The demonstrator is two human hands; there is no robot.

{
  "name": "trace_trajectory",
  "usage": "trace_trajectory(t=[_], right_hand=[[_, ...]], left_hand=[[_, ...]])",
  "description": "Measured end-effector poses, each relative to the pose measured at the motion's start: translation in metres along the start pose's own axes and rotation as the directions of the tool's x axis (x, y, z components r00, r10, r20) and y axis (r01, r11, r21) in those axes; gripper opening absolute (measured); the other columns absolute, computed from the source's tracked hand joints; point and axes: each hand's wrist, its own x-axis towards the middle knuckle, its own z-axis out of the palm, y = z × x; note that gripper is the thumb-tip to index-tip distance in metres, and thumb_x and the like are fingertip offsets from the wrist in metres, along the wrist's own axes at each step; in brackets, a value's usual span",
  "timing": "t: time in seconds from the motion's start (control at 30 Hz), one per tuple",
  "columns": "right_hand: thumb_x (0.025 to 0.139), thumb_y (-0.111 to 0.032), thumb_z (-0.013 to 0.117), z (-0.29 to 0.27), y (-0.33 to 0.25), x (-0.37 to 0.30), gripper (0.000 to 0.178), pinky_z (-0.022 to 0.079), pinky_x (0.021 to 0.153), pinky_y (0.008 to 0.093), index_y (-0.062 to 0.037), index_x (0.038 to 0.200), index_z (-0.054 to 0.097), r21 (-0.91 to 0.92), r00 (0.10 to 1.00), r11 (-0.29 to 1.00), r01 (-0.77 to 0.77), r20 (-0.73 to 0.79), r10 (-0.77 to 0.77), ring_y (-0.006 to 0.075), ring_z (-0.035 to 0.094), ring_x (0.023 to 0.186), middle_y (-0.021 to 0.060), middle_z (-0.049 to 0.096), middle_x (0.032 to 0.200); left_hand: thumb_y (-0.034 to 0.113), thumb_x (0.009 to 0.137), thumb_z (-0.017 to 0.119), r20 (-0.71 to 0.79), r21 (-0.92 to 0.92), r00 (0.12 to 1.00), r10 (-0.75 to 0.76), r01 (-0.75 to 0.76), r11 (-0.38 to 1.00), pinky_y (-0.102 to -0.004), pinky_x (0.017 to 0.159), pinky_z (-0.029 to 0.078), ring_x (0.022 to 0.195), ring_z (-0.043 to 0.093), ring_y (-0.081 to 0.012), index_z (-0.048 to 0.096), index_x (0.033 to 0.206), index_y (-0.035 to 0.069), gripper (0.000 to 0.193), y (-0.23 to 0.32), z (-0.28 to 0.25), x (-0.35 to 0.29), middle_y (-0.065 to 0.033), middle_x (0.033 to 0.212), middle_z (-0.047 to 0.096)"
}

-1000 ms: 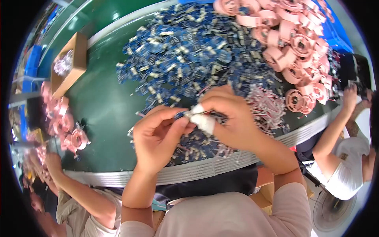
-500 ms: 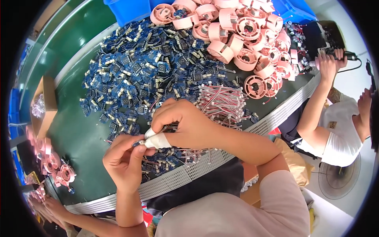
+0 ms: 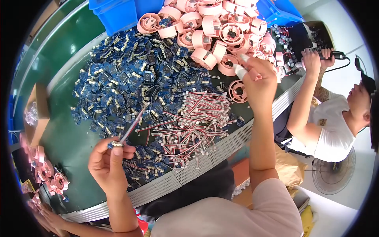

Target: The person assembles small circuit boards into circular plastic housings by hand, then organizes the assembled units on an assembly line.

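Note:
My left hand (image 3: 107,168) pinches a small blue circuit board (image 3: 114,145) between thumb and fingers, left of the near boards. A thin red-and-white cable (image 3: 133,124) sticks up from that board, toward the far right. My right hand (image 3: 259,85) reaches over the near edge of a heap of pink round plastic housings (image 3: 204,58). White tape wraps its thumb and a fingertip, which are spread apart with no object visible between them. A big pile of blue circuit boards (image 3: 118,85) lies on the green work surface, beside a heap of red-and-white connector cables (image 3: 205,108).
Blue bins (image 3: 116,17) stand behind the piles. An open cardboard box (image 3: 38,114) and more pink housings (image 3: 45,170) are on the left. A perforated grey rail (image 3: 177,177) edges the table. At the right, a co-worker (image 3: 335,114) holds a corded tool (image 3: 335,55).
My hands have separated. The right hand has left the board and moved far right to the pink housings. The left hand keeps the board, whose cable now shows. The view has shifted slightly.

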Motion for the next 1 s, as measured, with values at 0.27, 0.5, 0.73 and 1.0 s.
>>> trace_trajectory(t=[0.27,0.5,0.73,1.0], right_hand=[[0.079,0.001,0.065,0.02,0.013,0.011,0.013,0.046,0.069,0.0236,0.0033,0.091,0.065,0.234,0.988,0.972,-0.025,0.153,-0.011,0.0123,0.057,0.079,0.0069,0.064,0.09],[0.081,0.006,0.061,0.019,-0.036,0.006,0.013,0.047,0.07,0.0226,0.0024,0.093,0.062,0.661,0.992,0.743,-0.106,0.118,0.036,0.012,0.061,0.079,0.0069,0.063,0.087],[0.073,0.005,0.066,0.039,-0.073,-0.005,0.021,0.043,0.068,0.0267,0.0009,0.093,0.067,0.567,0.956,0.823,0.011,0.235,-0.175,0.0159,0.056,0.074,0.0065,0.062,0.078],[0.065,0.0,0.073,0.06,-0.108,-0.021,0.019,0.042,0.061,0.0255,-0.0048,0.082,0.065,0.634,0.92,0.769,0.081,0.249,-0.302,0.0132,0.053,0.061,0.0029,0.06,0.07]], left_hand=[[0.003,0.087,0.058,-0.009,-0.013,1.0,-0.029,0.029,0.999,-0.0253,0.06,0.054,0.069,0.065,-0.0173,0.057,0.101,-0.004,0.016,-0.006,0.0,0.001,-0.0099,0.081,0.062],[0.0,0.086,0.057,0.019,-0.05,0.996,-0.084,0.085,0.995,-0.0252,0.059,0.054,0.069,0.065,-0.0168,0.056,0.108,-0.004,0.022,-0.001,0.0,-0.002,-0.0109,0.079,0.063],[-0.007,0.085,0.055,0.051,-0.123,0.991,-0.127,0.132,0.984,-0.0254,0.063,0.053,0.073,0.064,-0.0167,0.056,0.108,-0.004,0.023,-0.003,0.002,0.0,-0.0104,0.081,0.063],[-0.006,0.085,0.056,0.109,-0.133,0.985,-0.134,0.148,0.98,-0.0263,0.066,0.055,0.077,0.065,-0.0172,0.057,0.108,-0.004,0.023,0.0,-0.001,-0.001,-0.0095,0.091,0.06]])
